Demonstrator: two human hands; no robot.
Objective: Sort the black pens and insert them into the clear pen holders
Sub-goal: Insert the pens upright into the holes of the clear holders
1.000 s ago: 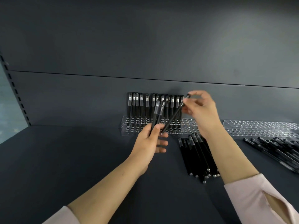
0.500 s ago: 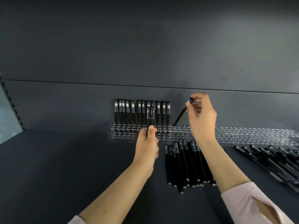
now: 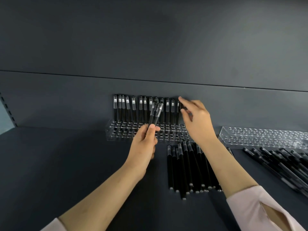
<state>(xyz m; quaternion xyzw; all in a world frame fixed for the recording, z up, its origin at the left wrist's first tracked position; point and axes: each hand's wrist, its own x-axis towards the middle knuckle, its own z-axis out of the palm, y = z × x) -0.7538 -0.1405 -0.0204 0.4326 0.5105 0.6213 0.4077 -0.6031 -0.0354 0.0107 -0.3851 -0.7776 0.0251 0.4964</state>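
Two black pens are pinched upright in the left hand, the grip closed around their lower barrels, caps up and tilted slightly right, in front of the clear pen holder. A row of pens is seen standing in the back holes of that holder, against the wall. The last pen on the right of the row is touched near its cap by the fingertips of the right hand, whose grip is loosely spread; whether the pen is actually pinched cannot be told. A batch of loose pens is laid side by side just in front of the holder, partly hidden under the right forearm. A second clear holder is set to the right, with another pile of pens before it. Everything is carried by a dark grey surface backed by a dark grey wall. Pale pink sleeves are worn.
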